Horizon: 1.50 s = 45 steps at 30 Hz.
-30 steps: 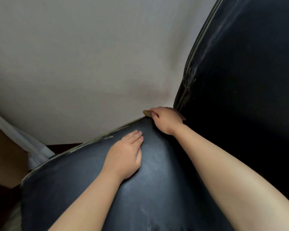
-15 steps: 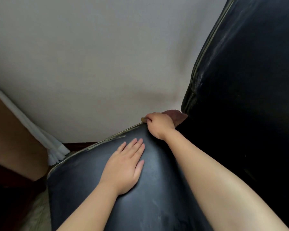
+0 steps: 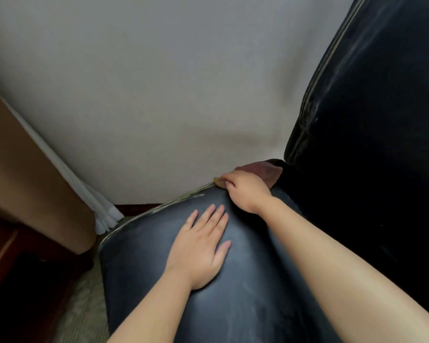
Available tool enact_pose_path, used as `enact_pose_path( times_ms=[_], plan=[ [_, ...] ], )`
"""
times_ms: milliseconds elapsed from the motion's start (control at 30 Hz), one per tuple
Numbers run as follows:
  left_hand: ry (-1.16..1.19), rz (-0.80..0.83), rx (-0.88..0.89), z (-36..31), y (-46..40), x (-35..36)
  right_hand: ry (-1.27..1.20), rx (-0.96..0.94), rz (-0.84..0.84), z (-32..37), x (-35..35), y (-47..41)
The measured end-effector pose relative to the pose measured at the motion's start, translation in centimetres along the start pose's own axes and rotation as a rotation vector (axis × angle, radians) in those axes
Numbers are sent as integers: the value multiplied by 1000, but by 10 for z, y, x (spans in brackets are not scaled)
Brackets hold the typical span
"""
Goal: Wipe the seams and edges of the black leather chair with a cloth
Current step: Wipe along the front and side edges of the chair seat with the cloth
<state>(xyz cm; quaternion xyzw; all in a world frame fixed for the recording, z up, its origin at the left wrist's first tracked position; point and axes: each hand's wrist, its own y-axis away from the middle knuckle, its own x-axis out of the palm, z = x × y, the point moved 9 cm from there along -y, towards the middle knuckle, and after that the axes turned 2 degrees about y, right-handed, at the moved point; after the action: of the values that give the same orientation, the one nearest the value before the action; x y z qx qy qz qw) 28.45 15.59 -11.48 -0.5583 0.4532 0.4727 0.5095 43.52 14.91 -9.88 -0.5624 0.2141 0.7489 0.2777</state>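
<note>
The black leather chair's seat (image 3: pixel 233 305) fills the lower middle, and its backrest (image 3: pixel 382 120) rises at the right. A worn pale piping seam (image 3: pixel 159 209) runs along the seat's far edge. My left hand (image 3: pixel 201 246) lies flat on the seat, fingers straight. My right hand (image 3: pixel 245 191) grips a small brownish cloth (image 3: pixel 218 181) and presses it on the seam at the seat's far corner, beside the backrest. Most of the cloth is hidden under the fingers. A brown rounded part (image 3: pixel 260 170) shows just behind that hand.
A grey-white wall (image 3: pixel 183 82) stands close behind the chair. A white curtain (image 3: pixel 84 194) hangs at the left beside a brown panel (image 3: pixel 22 181). A pale patterned floor (image 3: pixel 84 305) lies below left, next to dark wooden furniture (image 3: pixel 10 280).
My right hand has slid the cloth a little to the left along the seam, away from the backrest. The view has shifted, so more of the curtain and floor shows at the left.
</note>
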Motion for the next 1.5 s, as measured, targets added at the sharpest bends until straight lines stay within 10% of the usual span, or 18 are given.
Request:
enact_pose_path(
  times_ms=[767,1500],
  plan=[
    [141,-180,-17,-1,1,-10,35,100,153,18,15,-25],
    [-4,-113,-593,44,27,0,47,-42,22,36,20,-4]
  ],
)
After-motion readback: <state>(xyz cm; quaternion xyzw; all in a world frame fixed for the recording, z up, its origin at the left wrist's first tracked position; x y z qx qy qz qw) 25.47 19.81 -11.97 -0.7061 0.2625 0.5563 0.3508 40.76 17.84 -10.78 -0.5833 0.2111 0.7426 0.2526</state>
